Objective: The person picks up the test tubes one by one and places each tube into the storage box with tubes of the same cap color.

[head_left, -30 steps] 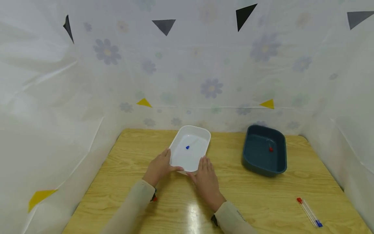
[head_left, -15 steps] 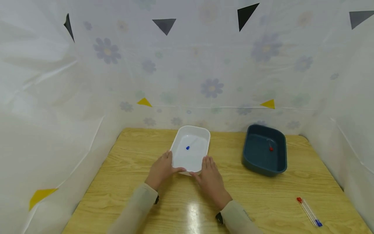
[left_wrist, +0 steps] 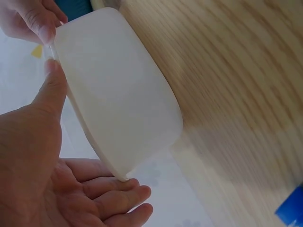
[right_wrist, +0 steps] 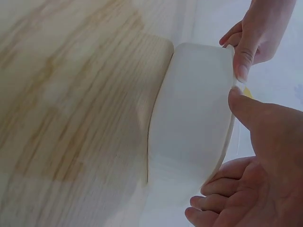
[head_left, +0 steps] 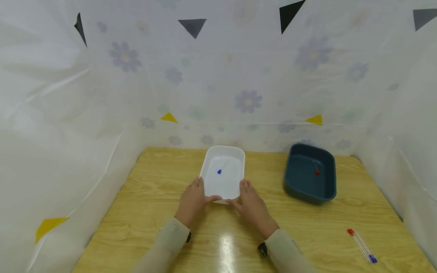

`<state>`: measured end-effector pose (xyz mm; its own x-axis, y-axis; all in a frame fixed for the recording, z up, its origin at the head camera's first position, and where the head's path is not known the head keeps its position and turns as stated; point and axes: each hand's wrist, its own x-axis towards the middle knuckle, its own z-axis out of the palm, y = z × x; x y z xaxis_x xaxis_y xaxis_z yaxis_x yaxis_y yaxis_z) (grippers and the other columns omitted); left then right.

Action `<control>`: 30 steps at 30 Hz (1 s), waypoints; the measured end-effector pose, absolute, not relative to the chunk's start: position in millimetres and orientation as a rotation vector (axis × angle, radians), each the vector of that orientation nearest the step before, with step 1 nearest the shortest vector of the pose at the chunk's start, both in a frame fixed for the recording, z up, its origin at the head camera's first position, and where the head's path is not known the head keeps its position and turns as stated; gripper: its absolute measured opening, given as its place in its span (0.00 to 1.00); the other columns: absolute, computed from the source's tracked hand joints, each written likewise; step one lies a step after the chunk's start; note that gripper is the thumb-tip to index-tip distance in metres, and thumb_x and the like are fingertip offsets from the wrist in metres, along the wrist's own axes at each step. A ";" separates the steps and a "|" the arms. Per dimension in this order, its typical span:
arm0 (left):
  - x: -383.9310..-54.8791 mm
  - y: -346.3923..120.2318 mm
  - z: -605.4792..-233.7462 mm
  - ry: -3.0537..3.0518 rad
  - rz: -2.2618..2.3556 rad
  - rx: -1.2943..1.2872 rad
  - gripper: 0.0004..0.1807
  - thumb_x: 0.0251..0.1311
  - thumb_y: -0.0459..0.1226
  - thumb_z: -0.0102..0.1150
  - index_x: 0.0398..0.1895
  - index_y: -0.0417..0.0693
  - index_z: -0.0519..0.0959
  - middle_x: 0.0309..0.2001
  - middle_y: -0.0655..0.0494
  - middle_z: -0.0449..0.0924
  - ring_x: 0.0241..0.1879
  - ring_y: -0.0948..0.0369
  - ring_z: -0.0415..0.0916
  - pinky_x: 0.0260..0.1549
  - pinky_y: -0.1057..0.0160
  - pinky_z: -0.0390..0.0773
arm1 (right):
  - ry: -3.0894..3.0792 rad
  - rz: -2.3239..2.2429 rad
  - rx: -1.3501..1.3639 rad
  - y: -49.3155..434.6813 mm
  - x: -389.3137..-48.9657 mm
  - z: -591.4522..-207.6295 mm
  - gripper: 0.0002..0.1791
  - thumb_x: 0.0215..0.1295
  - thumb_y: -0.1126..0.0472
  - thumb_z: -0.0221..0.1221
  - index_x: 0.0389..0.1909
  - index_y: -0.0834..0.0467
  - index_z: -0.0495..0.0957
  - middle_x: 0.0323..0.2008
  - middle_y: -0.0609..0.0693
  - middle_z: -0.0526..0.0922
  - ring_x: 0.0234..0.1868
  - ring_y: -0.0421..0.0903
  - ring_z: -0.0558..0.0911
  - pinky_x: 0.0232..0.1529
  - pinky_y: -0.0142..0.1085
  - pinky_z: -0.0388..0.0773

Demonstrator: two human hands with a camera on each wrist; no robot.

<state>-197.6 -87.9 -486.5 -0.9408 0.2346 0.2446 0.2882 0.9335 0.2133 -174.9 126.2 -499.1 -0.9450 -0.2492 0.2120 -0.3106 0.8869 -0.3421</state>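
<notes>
In the head view a white rectangular basin stands on the wooden table, its long sides running away from me. On its floor lies a small blue piece with a faint pale line beside it. My left hand holds the near left corner, thumb along the near rim and fingers against the left side. At the near right corner my right hand grips the same way, the two thumbs close together on the rim. Both wrist views show the basin's outer near wall, with thumbs on the rim and fingers around the corners.
A dark blue basin stands at the back right with a small red piece in it. Several thin white pen-like sticks with red and blue ends lie at the front right. Pale flowered sheeting surrounds the table.
The near end of the white basin has swung a little to the right, so it now sits straighter. Both hands have moved right with it, keeping their hold.
</notes>
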 end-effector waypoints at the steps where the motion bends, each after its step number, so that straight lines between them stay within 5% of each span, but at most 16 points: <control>1: -196.3 -87.2 -486.2 -2.868 -0.368 -0.389 0.60 0.40 0.71 0.53 0.61 0.27 0.64 0.55 0.33 0.71 0.43 0.44 0.77 0.36 0.52 0.79 | -2.894 0.568 0.434 126.8 -175.0 -498.3 0.50 0.60 0.34 0.53 0.65 0.73 0.56 0.65 0.69 0.58 0.66 0.62 0.58 0.60 0.51 0.63; 9: -190.4 -81.3 -487.1 -2.807 -0.284 -0.393 0.59 0.40 0.72 0.52 0.58 0.24 0.67 0.51 0.31 0.73 0.45 0.43 0.77 0.36 0.52 0.79 | -2.863 0.569 0.441 131.6 -174.2 -496.7 0.50 0.57 0.35 0.56 0.65 0.72 0.58 0.64 0.68 0.60 0.65 0.62 0.61 0.57 0.51 0.66; 18: -179.2 -72.8 -485.3 -2.773 -0.242 -0.375 0.58 0.41 0.71 0.53 0.56 0.23 0.68 0.52 0.30 0.72 0.52 0.44 0.73 0.49 0.51 0.74 | -2.858 0.566 0.457 136.9 -169.9 -496.4 0.49 0.58 0.36 0.57 0.65 0.72 0.58 0.64 0.68 0.60 0.65 0.62 0.60 0.57 0.52 0.66; 30: -173.0 -68.3 -488.5 -2.727 -0.303 -0.353 0.58 0.40 0.70 0.56 0.56 0.23 0.69 0.52 0.29 0.72 0.51 0.43 0.74 0.46 0.51 0.75 | -2.919 0.694 0.432 142.3 -163.2 -494.7 0.50 0.59 0.35 0.55 0.67 0.70 0.53 0.68 0.64 0.51 0.68 0.58 0.56 0.59 0.50 0.64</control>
<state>-173.0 -68.3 -488.5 -0.8991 0.2027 0.3880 0.2829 0.9455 0.1615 -163.2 142.3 -494.7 -0.9534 -0.2486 0.1711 -0.2990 0.8550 -0.4237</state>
